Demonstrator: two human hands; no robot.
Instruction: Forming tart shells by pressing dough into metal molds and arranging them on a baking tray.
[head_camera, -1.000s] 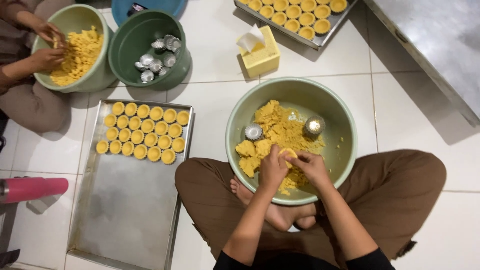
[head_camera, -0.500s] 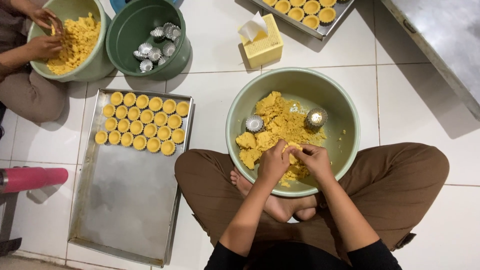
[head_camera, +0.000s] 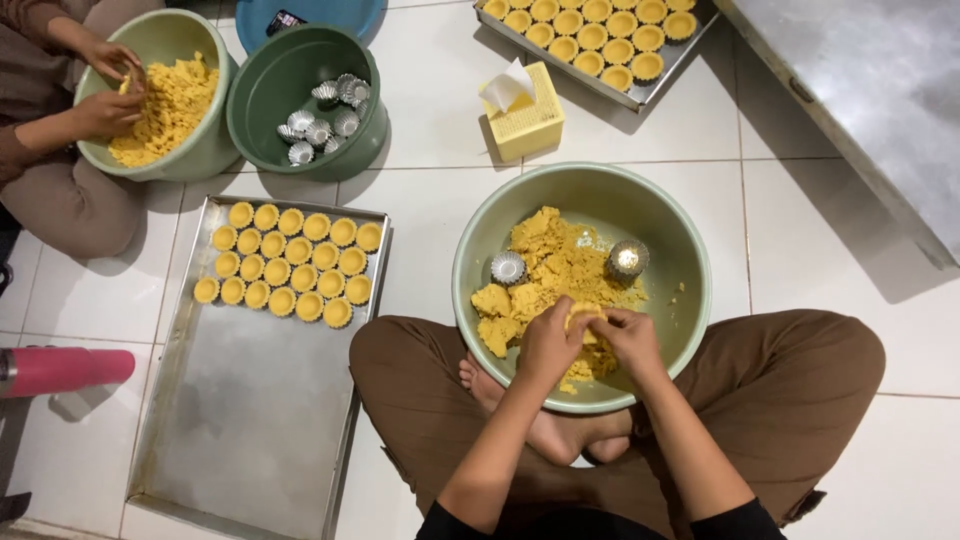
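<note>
I sit cross-legged on the tiled floor with a pale green bowl (head_camera: 690, 260) of crumbly yellow dough (head_camera: 555, 265) resting on my legs. My left hand (head_camera: 546, 345) and my right hand (head_camera: 632, 340) meet over the near side of the bowl and press a small dough-filled tart mould (head_camera: 584, 317) between the fingers. Two empty fluted metal moulds (head_camera: 508, 267) lie on the dough farther back, one at the left and one (head_camera: 627, 259) at the right.
A long metal tray (head_camera: 250, 420) at my left holds rows of filled tart shells (head_camera: 290, 265). Behind it stands a dark green bowl (head_camera: 260, 120) of empty moulds and another person's pale bowl (head_camera: 205, 150) of dough. A yellow tissue box (head_camera: 527, 118), a second filled tray (head_camera: 590, 40), a pink bottle (head_camera: 65, 368).
My hands stay together over the dough, working the small mould with slight finger turns. The other person's hands keep moving in their bowl at the far left.
</note>
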